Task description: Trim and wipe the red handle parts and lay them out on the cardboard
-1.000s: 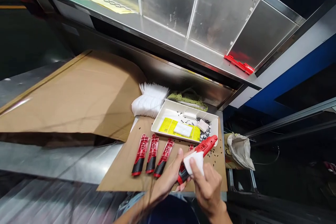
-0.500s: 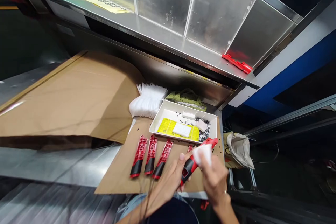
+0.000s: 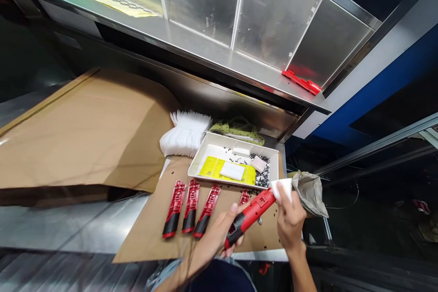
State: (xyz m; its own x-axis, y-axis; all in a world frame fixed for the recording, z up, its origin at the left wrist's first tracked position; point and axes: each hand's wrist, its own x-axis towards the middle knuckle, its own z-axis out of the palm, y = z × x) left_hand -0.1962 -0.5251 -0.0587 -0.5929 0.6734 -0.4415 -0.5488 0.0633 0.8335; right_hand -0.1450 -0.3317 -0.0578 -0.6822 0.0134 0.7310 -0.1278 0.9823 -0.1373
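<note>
A red and black plastic tool housing (image 3: 255, 212) slants up to the right in my left hand (image 3: 221, 230), whose fingers wrap its black lower end. My right hand (image 3: 290, 216) pinches a folded white wipe (image 3: 283, 190) against the housing's upper right end, which the wipe covers. On the brown cardboard sheet (image 3: 147, 232), left of my hands, lie three red and black housing halves, one of them the nearest housing half (image 3: 207, 211). Another red housing half (image 3: 244, 197) shows partly behind the held one.
Behind my hands stands a white tray (image 3: 196, 164) with a yellow printed sheet, white blocks and small black bits. A stack of white wipes (image 3: 185, 134) sits beside it. A large cardboard piece (image 3: 89, 132) is at left, a paper bag (image 3: 311, 194) at right. A red part (image 3: 301, 83) lies on the shelf.
My right hand and the wipe have slid up and right to the housing's far end, uncovering its red middle. The housing has tilted flatter. The whole view has shifted slightly.
</note>
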